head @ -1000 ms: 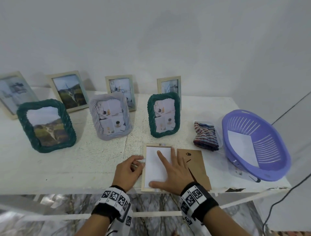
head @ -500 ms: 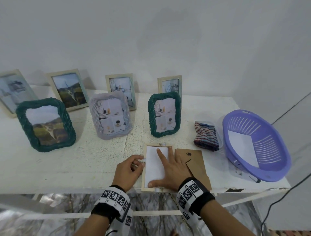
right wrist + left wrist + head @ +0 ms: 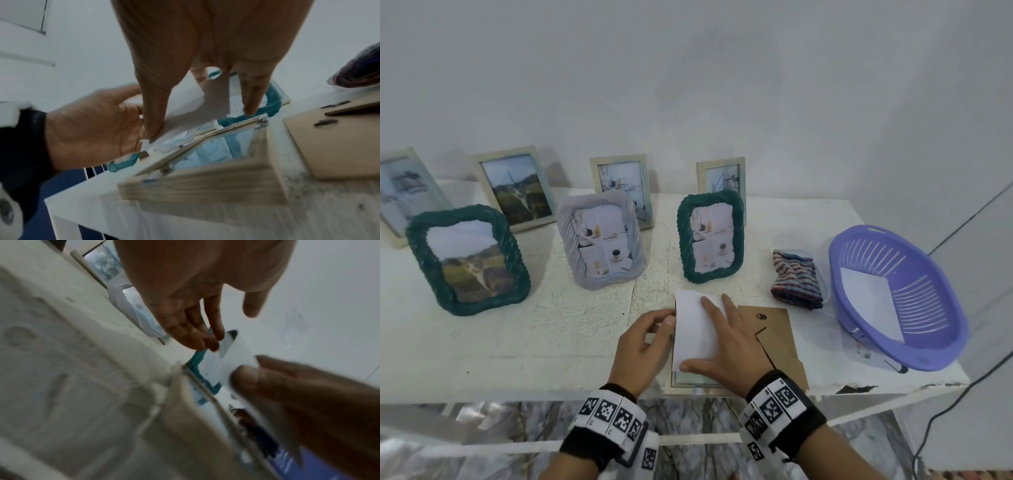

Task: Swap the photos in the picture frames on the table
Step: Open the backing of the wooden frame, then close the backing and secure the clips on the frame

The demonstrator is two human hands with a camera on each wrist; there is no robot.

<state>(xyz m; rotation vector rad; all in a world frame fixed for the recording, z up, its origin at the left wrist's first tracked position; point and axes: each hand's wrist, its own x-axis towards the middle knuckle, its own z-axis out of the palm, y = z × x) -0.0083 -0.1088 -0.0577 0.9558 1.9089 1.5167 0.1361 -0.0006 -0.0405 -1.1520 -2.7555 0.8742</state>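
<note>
A light wooden frame (image 3: pixel 690 385) lies face down at the table's front edge, its glass (image 3: pixel 216 149) bare at the near end. My right hand (image 3: pixel 726 342) grips the white-backed photo (image 3: pixel 693 329), thumb at its near edge and fingers spread on top, and holds it tilted up off the frame (image 3: pixel 205 183). My left hand (image 3: pixel 643 342) is beside the frame's left side. Its fingertips (image 3: pixel 213 344) touch the photo's (image 3: pixel 236 356) edge and the thumb stands apart. The brown backing board (image 3: pixel 777 342) lies to the right of the frame.
Two green woven frames (image 3: pixel 469 257) (image 3: pixel 710 236) and a lilac one (image 3: pixel 601 240) stand mid-table, with several wooden frames against the wall. A striped cloth (image 3: pixel 796 277) and a purple basket (image 3: pixel 935 329) holding a white sheet (image 3: pixel 869 301) sit at the right.
The photo lay flat in the frame under my right palm; now my right hand has it raised off the glass. My left hand has shifted from the frame's edge to the photo's edge.
</note>
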